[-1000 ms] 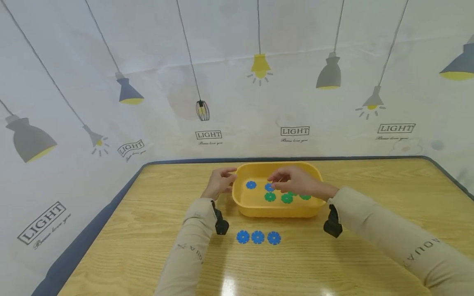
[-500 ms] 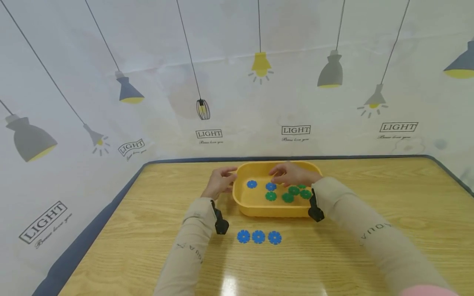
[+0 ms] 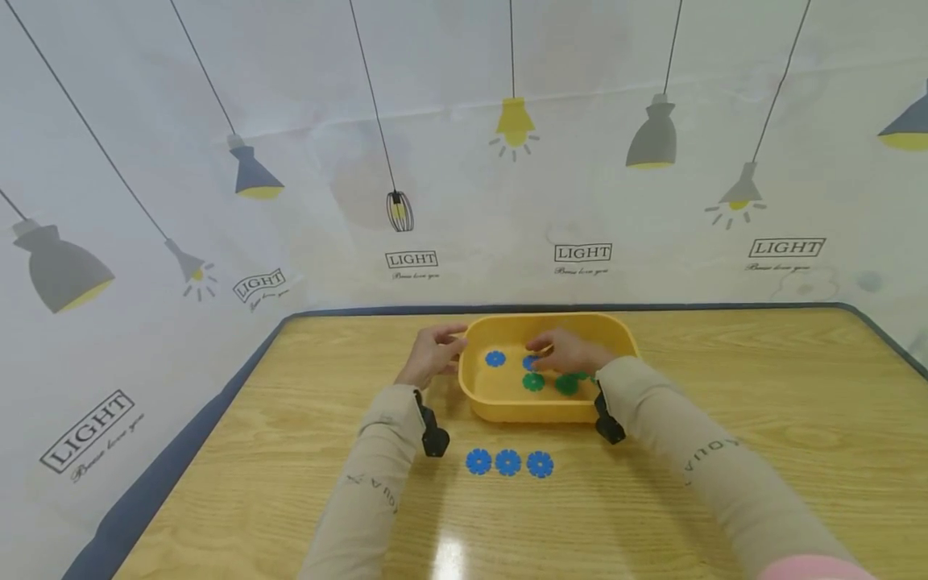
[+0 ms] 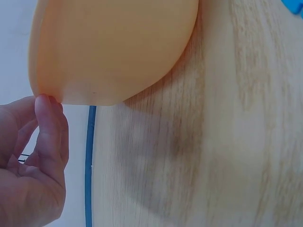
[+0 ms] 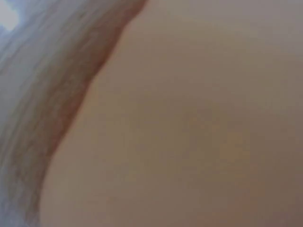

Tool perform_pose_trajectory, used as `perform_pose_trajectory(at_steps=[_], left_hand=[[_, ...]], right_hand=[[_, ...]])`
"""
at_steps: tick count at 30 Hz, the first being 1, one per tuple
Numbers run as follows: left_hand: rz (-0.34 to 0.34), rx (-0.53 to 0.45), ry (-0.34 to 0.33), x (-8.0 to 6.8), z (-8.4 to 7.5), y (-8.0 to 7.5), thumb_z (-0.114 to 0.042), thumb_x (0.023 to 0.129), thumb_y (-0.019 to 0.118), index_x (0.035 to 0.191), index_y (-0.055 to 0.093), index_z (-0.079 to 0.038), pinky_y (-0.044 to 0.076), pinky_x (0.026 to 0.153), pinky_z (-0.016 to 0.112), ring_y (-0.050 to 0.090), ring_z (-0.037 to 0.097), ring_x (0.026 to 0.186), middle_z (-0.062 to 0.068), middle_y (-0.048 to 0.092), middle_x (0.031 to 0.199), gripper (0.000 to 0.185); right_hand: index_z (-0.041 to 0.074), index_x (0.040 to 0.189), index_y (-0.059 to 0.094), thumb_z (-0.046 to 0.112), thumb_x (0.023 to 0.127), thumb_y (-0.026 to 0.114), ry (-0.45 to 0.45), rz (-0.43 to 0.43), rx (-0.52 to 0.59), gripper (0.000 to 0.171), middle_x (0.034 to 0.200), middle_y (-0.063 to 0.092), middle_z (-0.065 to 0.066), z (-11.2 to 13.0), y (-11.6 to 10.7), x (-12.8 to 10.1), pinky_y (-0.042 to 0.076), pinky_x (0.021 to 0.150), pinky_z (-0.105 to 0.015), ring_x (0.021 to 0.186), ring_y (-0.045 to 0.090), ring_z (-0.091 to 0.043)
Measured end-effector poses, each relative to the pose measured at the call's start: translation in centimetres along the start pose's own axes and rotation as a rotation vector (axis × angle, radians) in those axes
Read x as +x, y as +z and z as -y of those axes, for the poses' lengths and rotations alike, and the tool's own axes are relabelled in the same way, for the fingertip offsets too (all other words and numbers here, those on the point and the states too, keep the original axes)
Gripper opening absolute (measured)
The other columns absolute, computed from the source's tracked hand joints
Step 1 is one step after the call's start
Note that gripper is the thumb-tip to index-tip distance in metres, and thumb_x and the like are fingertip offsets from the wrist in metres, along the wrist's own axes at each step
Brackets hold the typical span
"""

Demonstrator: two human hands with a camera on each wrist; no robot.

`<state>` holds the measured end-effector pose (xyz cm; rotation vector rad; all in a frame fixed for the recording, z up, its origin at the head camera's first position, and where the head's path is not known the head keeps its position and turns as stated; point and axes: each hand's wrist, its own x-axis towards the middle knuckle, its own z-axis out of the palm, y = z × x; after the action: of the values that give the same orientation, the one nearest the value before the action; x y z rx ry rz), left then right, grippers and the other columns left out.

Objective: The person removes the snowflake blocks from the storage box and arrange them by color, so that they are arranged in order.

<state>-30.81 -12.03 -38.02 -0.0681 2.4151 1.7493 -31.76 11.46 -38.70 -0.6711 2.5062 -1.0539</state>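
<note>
A yellow plastic basin (image 3: 536, 412) stands on the table, with blue and green notched discs inside. My left hand (image 3: 433, 354) is at its left end; in the left wrist view the fingertips (image 4: 46, 111) pinch the rim. Inside the basin, my right hand (image 3: 569, 352) reaches over a blue notched disc (image 3: 530, 363) and partly covers it. Thumb and forefinger stand apart around this disc, which lies on the bottom. Left of it is another blue disc (image 3: 495, 359); green discs (image 3: 533, 382) lie nearer the front wall. The right wrist view shows only the blurred basin wall (image 5: 180, 132).
Three blue notched discs (image 3: 508, 462) lie in a row on the wooden table (image 3: 290, 483), in front of the basin. Behind the table hangs a pale backdrop (image 3: 464, 177) printed with lamps. Dark edging runs along the table's back.
My right hand has moved left and down to the blue disc in the basin, its forearm shifting left. My left hand stays on the rim. The discs on the table keep their places.
</note>
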Motion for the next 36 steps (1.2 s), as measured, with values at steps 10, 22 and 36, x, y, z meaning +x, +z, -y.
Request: perform_pose_trajectory(at_steps=[10, 22, 36], left_hand=[[-0.012, 0.004, 0.001, 0.0, 0.0, 0.1, -0.01, 0.087, 0.056, 0.12, 0.056, -0.01, 0.052, 0.059, 0.028, 0.06, 0.026, 0.086, 0.013, 0.057, 0.101, 0.033], [-0.012, 0.011, -0.016, 0.2, 0.1, 0.1, -0.011, 0.087, 0.056, 0.12, 0.057, -0.011, 0.051, 0.057, 0.026, 0.06, 0.022, 0.081, 0.012, 0.057, 0.101, 0.033], [-0.01, 0.009, -0.028, 0.2, 0.2, 0.1, -0.013, 0.087, 0.056, 0.12, 0.056, -0.012, 0.052, 0.058, 0.026, 0.06, 0.025, 0.087, 0.011, 0.057, 0.101, 0.033]], right_hand=[[0.0, 0.118, 0.054, 0.015, 0.083, 0.062, -0.107, 0.021, -0.048, 0.04, 0.116, 0.055, -0.014, -3.6, 0.6, 2.2, 0.042, 0.087, -0.036, 0.107, 0.05, -0.028], [-0.01, 0.11, 0.057, -0.001, 0.081, 0.058, -0.006, 0.013, -0.137, 0.03, 0.107, 0.058, -0.021, -0.5, 0.6, 0.5, 0.043, 0.086, -0.038, 0.1, 0.053, -0.03], [-0.004, 0.101, 0.059, 0.001, 0.076, 0.064, 0.051, 0.033, -0.073, 0.027, 0.099, 0.057, -0.015, -0.7, 0.4, 0.3, 0.045, 0.078, -0.035, 0.09, 0.051, -0.025]])
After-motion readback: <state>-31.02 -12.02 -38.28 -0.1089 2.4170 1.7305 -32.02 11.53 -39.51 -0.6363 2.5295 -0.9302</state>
